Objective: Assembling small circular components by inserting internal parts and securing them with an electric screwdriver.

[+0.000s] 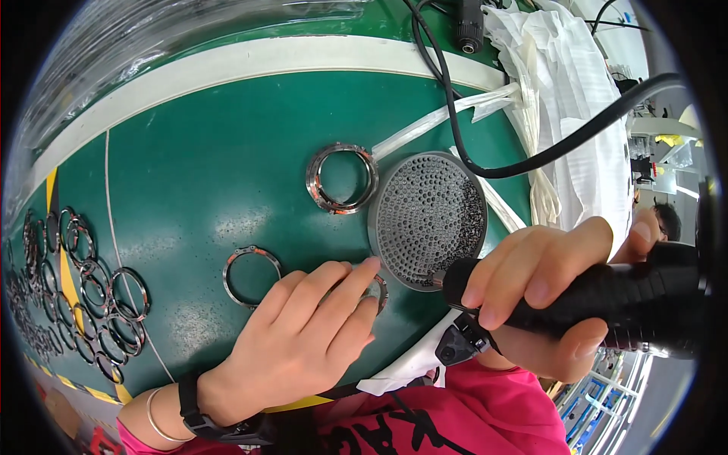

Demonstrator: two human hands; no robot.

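My right hand (542, 292) is wrapped round a black electric screwdriver (637, 303). Its tip points left, at the lower right rim of a round grey screw tray (379, 220) with many small holes and dark screws. Under the fingers of my left hand (303, 326) lies a thin metal ring (382, 294), pressed against the table and mostly hidden by the hand. Just left of those fingers another ring (227, 277) rests flat. Beyond it, beside the tray, sits a thicker ring or small stack of rings (311, 178) with copper-coloured spots.
Many similar rings (130, 294) lie heaped at the left. A black cable (546, 158) curves over the tray's far side. White wrapping (576, 98) lies at the right, with clear plastic (152, 45) along the far edge. Small dark specks dot the green table (174, 182).
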